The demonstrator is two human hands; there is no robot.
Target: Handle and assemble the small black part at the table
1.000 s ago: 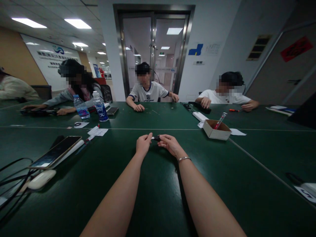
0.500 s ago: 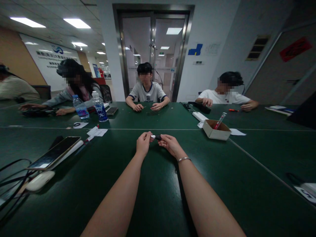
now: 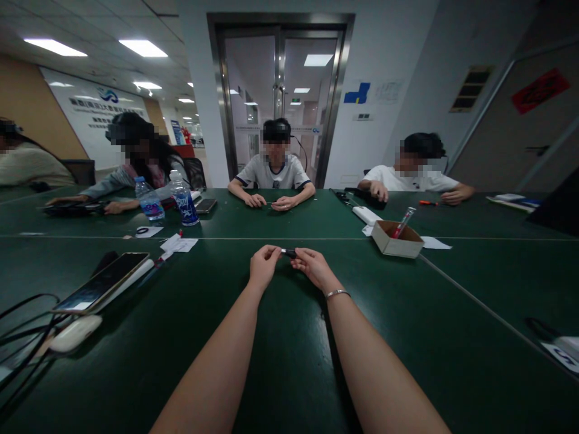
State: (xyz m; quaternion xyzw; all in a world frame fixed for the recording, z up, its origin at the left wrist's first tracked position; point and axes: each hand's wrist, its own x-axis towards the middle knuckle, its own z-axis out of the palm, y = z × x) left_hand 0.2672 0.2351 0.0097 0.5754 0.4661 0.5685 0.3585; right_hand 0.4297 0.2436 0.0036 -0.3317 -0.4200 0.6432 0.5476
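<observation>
Above the green table (image 3: pixel 289 337), my two hands meet at a small black tube with a silver end (image 3: pixel 288 253); its exact kind is too small to make out. My left hand (image 3: pixel 263 266) pinches the silver end between thumb and fingertips. The black end sits in the closed fingers of my right hand (image 3: pixel 313 269), whose wrist wears a metal bracelet (image 3: pixel 338 293). My fingertips cover both ends of the tube.
To the right stands a small open cardboard box (image 3: pixel 397 242) with a clear and red tube in it. A phone (image 3: pixel 106 280), cables and a white rounded case (image 3: pixel 76 333) lie at left. Bottles (image 3: pixel 183 199) stand farther back. Several people sit across the table.
Less of the tube's silver end shows beside my left fingertips than before. My arms have barely moved. The person opposite has brought their hands closer together.
</observation>
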